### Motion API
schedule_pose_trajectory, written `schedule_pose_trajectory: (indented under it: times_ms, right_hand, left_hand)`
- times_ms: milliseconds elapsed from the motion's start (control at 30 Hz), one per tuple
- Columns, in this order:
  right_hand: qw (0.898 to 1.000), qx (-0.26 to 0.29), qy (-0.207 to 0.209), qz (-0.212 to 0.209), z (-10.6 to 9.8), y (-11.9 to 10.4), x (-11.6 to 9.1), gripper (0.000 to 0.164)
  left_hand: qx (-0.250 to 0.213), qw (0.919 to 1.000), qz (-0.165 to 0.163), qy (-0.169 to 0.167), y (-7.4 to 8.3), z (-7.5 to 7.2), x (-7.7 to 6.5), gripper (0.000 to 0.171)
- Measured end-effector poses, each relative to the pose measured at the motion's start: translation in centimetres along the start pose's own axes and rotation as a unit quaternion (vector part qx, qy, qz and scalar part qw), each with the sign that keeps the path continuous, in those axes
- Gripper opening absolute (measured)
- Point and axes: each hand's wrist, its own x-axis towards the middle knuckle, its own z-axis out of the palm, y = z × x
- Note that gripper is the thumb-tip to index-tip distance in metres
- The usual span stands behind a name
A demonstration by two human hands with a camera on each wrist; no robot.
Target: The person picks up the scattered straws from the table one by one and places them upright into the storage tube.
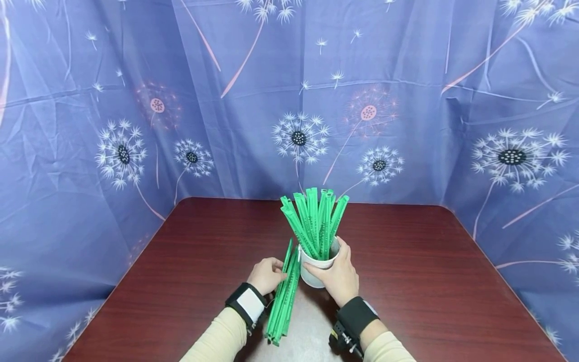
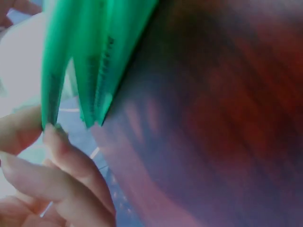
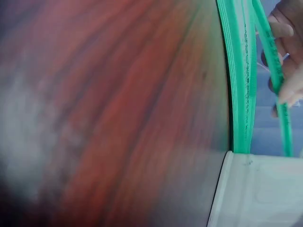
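My left hand (image 1: 265, 275) pinches one long, thin green packet with dark print (image 3: 269, 42) between thumb and fingers, lifted off a pile of matching packets (image 1: 284, 309). The pile lies lengthwise on the table, just left of a white cup (image 1: 311, 279). Around the cup's right side my right hand (image 1: 340, 276) grips, its thumb over the front near the rim. Many more green packets (image 1: 316, 221) stand in the cup, fanning out above it. In the left wrist view, fingertips (image 2: 59, 137) hold the end of the pinched packet (image 2: 51, 90).
The dark red wooden table (image 1: 416, 271) extends to both sides of the hands. Behind it and along its sides hangs a blue curtain (image 1: 253, 151) with dandelion prints. Each wrist wears a black strap (image 1: 357, 317) with a device on it.
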Motion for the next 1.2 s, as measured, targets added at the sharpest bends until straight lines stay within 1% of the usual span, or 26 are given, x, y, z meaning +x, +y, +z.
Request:
schedule_pose_trajectory:
  times_ms: [67,167,233,300,400,467,500,600,767,867,933,1033,1200]
  right_hand:
    - [1.0,-0.007,0.009,0.003,0.1,-0.1,0.0,0.108]
    - [0.999,-0.02,0.026,0.006,0.3,-0.2,-0.1,0.109]
    - [0.999,-0.027,0.037,0.006,0.4,-0.2,-0.1,0.109]
    - [0.999,-0.032,0.044,0.004,0.4,-0.2,-0.1,0.109]
    - [0.998,-0.036,0.051,0.0,0.5,-0.3,0.0,0.11]
    - [0.998,-0.037,0.053,-0.001,0.5,-0.3,0.0,0.11]
    - [0.998,-0.037,0.054,-0.001,0.5,-0.3,0.0,0.11]
    - [0.998,-0.036,0.053,-0.002,0.5,-0.4,0.0,0.11]
    - [0.998,-0.038,0.054,-0.005,0.5,-0.5,-0.1,0.111]
    - [0.998,-0.039,0.057,-0.007,0.4,-0.5,-0.1,0.11]
    - [0.998,-0.039,0.057,-0.009,0.4,-0.5,-0.1,0.11]
    - [0.998,-0.04,0.056,-0.011,0.4,-0.5,-0.1,0.109]
    - [0.997,-0.042,0.055,-0.014,0.4,-0.5,-0.1,0.109]
  left_hand:
    - [-0.007,0.9998,-0.005,0.018,0.2,-0.3,0.1,0.028]
    - [-0.022,0.9979,0.002,0.061,0.5,-1.0,0.3,0.026]
    - [-0.038,0.9947,0.009,0.095,0.8,-1.6,0.5,0.025]
    - [-0.07,0.9899,0.009,0.122,1.4,-2.2,0.7,0.026]
    - [-0.14,0.9787,0.007,0.15,2.4,-3.1,0.8,0.027]
    - [-0.187,0.9689,0.014,0.162,3.2,-3.7,0.7,0.026]
    - [-0.203,0.9643,0.022,0.169,3.6,-3.9,0.6,0.024]
    - [-0.235,0.9521,0.051,0.19,4.7,-4.5,0.3,0.022]
    - [-0.269,0.9324,0.093,0.223,6.3,-5.1,0.1,0.021]
    - [-0.278,0.9241,0.11,0.238,7.0,-5.2,0.3,0.021]
    - [-0.275,0.9223,0.115,0.246,7.3,-5.2,0.5,0.023]
    - [-0.257,0.9258,0.117,0.252,7.4,-4.8,0.9,0.023]
    - [-0.205,0.9425,0.108,0.241,6.7,-3.5,1.4,0.021]
